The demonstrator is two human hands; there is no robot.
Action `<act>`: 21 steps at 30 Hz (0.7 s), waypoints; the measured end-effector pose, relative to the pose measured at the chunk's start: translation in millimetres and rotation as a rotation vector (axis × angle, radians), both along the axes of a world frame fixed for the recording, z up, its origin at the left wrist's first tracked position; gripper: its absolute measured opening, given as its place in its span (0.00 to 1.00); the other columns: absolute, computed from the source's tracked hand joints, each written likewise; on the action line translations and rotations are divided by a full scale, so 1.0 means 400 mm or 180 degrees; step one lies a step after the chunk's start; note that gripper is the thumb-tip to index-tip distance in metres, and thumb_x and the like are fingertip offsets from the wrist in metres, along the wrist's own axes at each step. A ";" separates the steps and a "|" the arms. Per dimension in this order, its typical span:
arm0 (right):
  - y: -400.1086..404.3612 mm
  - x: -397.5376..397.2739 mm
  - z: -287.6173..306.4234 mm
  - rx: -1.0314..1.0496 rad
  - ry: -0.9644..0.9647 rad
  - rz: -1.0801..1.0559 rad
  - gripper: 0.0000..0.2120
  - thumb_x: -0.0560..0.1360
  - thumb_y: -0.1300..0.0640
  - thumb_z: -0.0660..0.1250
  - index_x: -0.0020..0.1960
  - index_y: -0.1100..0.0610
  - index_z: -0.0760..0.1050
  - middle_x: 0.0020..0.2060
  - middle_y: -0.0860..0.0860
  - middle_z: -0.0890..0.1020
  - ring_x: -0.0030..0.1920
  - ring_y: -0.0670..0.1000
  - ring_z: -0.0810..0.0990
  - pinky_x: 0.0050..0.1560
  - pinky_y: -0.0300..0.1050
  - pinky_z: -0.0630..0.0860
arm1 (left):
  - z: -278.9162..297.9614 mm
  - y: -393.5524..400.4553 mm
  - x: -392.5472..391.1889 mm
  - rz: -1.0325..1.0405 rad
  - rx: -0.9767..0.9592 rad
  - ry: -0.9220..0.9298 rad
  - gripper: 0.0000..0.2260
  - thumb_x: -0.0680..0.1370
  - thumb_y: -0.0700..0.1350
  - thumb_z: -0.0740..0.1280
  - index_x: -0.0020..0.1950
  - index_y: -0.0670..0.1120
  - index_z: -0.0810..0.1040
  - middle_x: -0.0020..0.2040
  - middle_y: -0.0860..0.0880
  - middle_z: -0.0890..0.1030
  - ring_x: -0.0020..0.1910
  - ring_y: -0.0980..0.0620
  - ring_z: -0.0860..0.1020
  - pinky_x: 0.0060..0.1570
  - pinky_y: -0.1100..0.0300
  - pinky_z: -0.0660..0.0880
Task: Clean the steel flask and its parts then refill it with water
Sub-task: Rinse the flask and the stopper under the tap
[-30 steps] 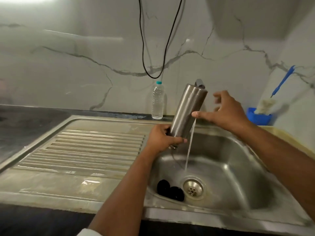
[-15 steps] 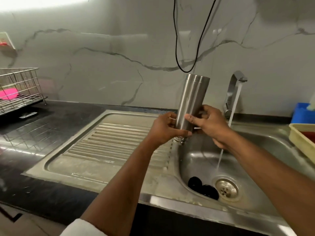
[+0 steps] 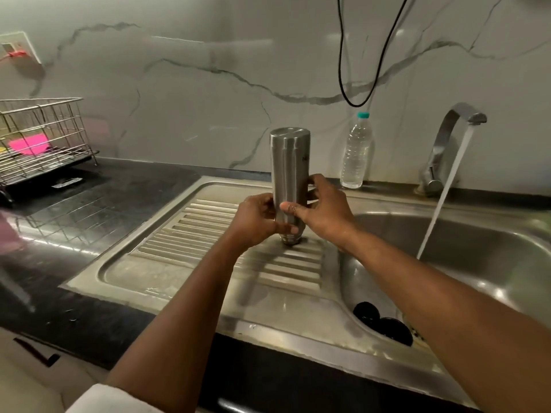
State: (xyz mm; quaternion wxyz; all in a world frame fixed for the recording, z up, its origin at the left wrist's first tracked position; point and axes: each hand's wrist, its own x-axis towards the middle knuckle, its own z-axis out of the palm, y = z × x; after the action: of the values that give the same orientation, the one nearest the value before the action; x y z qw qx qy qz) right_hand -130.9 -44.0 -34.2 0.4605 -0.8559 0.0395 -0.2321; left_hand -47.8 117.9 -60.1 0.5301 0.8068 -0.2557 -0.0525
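The steel flask (image 3: 288, 168) stands upside down, its mouth on the ribbed drainboard (image 3: 208, 234) just left of the sink basin. My left hand (image 3: 256, 219) grips its lower part from the left. My right hand (image 3: 322, 213) holds the same part from the right, thumb across the front. Two black flask parts (image 3: 383, 321) lie in the sink basin (image 3: 492, 257) beside the drain, partly hidden by my right forearm. The tap (image 3: 447, 144) is running, a stream of water falling into the basin.
A clear plastic water bottle (image 3: 357, 150) with a teal cap stands against the marble wall behind the sink. A wire dish rack (image 3: 41, 138) holding a pink item sits on the black counter at far left. A black cable (image 3: 357, 70) hangs down the wall.
Both hands carried the inverted flask left, away from the water stream and the basin, and lowered it until its mouth rests on the drainboard. The view shifted left.
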 end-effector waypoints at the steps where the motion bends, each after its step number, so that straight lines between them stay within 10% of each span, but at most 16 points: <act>1: 0.004 0.002 -0.001 -0.0004 0.0008 0.0005 0.30 0.72 0.46 0.81 0.68 0.51 0.73 0.52 0.45 0.82 0.52 0.46 0.83 0.51 0.43 0.83 | -0.003 0.002 0.001 -0.0013 -0.0026 -0.0007 0.27 0.64 0.39 0.86 0.61 0.46 0.84 0.52 0.50 0.88 0.52 0.53 0.87 0.59 0.47 0.83; 21: 0.000 0.008 -0.004 -0.0118 0.0463 -0.0008 0.37 0.68 0.46 0.83 0.71 0.51 0.71 0.60 0.46 0.80 0.58 0.49 0.80 0.59 0.47 0.80 | 0.010 0.003 0.002 0.0019 0.0136 -0.0235 0.36 0.60 0.42 0.87 0.66 0.49 0.80 0.57 0.52 0.85 0.59 0.51 0.82 0.61 0.48 0.81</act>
State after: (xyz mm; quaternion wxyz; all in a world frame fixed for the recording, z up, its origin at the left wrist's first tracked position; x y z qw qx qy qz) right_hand -127.8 -44.1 -35.8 0.4402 -0.8788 0.0695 -0.1706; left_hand -46.9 119.1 -55.9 0.5031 0.8200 -0.2715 -0.0266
